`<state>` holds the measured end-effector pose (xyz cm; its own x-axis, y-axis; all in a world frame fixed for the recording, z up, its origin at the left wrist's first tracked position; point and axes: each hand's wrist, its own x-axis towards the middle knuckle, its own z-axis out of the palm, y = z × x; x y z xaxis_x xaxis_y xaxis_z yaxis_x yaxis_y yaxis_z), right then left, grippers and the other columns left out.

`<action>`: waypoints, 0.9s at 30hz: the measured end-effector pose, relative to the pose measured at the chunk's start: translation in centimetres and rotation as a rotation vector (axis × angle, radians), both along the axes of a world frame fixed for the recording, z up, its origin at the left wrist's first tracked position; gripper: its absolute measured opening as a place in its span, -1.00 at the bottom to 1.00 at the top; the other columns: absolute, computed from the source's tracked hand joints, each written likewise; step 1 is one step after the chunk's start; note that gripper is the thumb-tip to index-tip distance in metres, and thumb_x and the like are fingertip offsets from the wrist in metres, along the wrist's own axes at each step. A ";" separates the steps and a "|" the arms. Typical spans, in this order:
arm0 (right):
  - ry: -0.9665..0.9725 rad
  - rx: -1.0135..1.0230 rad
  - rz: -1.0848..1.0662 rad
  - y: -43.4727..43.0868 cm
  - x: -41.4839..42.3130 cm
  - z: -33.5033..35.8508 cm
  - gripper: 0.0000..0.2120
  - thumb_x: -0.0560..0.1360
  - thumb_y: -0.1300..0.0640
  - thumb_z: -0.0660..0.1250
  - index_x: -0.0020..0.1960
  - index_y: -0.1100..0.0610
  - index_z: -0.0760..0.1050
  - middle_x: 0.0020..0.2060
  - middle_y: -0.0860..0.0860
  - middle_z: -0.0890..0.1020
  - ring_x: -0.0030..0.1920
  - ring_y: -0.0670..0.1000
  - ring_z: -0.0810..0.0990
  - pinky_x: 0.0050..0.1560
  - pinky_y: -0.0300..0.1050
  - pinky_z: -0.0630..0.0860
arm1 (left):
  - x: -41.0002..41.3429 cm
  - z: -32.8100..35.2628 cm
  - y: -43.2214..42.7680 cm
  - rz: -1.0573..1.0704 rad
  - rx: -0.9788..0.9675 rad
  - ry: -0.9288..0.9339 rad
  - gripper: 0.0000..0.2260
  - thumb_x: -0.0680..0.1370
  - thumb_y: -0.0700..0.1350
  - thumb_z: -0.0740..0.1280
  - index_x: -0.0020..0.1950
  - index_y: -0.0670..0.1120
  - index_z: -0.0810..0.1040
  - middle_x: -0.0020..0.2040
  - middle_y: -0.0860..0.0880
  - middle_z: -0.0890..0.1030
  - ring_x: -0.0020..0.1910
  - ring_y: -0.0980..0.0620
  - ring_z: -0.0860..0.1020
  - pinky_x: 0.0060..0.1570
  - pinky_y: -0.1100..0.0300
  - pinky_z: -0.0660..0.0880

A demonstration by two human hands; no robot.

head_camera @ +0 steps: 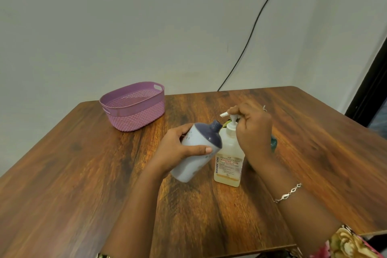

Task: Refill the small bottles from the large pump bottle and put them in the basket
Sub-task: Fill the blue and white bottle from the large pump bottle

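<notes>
My left hand (178, 151) grips a pale small bottle (192, 161) with a dark blue top, tilted so its open neck (215, 125) points up towards the pump spout. The large pump bottle (229, 163) stands upright on the table, holding yellowish liquid and bearing a printed label. My right hand (254, 130) sits on the white pump head (227, 114), fingers curled over it. The spout sticks out left, just above the small bottle's neck. A purple woven basket (134, 109) stands at the table's far left with nothing visible inside.
The wooden table (83, 174) fills the lower view, with its far edge against a grey wall. A teal object (274, 142) shows partly behind my right hand. A black cable (251, 33) runs down the wall behind the table.
</notes>
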<state>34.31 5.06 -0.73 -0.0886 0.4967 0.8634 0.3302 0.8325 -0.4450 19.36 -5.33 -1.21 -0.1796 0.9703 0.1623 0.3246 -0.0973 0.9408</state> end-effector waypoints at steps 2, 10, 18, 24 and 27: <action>-0.027 0.048 -0.029 -0.4 -0.1 -0.4 -0.66 0.39 0.22 0.04 -0.27 0.30 0.57 -0.34 0.13 0.58 -0.31 0.11 0.54 -0.34 0.07 0.52 | -0.1 0.0 0.0 -0.002 0.006 0.003 -0.50 0.18 0.03 0.53 0.10 0.06 0.57 -0.05 0.06 0.66 -0.13 0.15 0.61 -0.23 0.31 0.53; -0.049 0.108 -0.045 -0.3 0.0 -1.3 -0.69 0.34 0.33 0.04 -0.28 0.29 0.57 -0.34 0.12 0.57 -0.33 0.11 0.53 -0.39 -0.06 0.48 | 0.1 0.1 0.2 0.014 0.008 -0.025 -0.51 0.19 -0.02 0.53 0.10 0.01 0.58 -0.05 0.02 0.65 -0.15 0.15 0.61 -0.24 0.31 0.54; -0.049 0.082 -0.036 -0.3 -0.2 -0.6 -0.69 0.37 0.28 0.06 -0.29 0.30 0.57 -0.36 0.11 0.57 -0.32 0.11 0.53 -0.39 0.00 0.48 | 0.0 0.3 0.2 0.011 0.006 -0.005 -0.51 0.20 -0.03 0.56 0.11 0.00 0.58 -0.05 0.01 0.65 -0.14 0.12 0.61 -0.23 0.30 0.54; -0.094 0.084 -0.011 0.1 0.5 -1.2 -0.70 0.37 0.29 0.07 -0.26 0.30 0.58 -0.34 0.12 0.58 -0.31 0.11 0.53 -0.37 -0.07 0.47 | 0.3 0.4 0.1 0.009 0.006 0.001 -0.55 0.20 0.00 0.55 0.06 0.08 0.56 -0.06 0.03 0.64 -0.17 0.17 0.60 -0.26 0.35 0.53; -0.065 0.039 0.016 0.3 0.4 -0.3 -0.65 0.38 0.21 0.05 -0.24 0.30 0.60 -0.33 0.12 0.59 -0.30 0.10 0.55 -0.33 -0.05 0.48 | 0.3 0.5 0.1 0.002 0.004 0.008 -0.54 0.20 -0.01 0.58 0.05 0.09 0.56 -0.06 0.04 0.64 -0.16 0.18 0.60 -0.26 0.35 0.52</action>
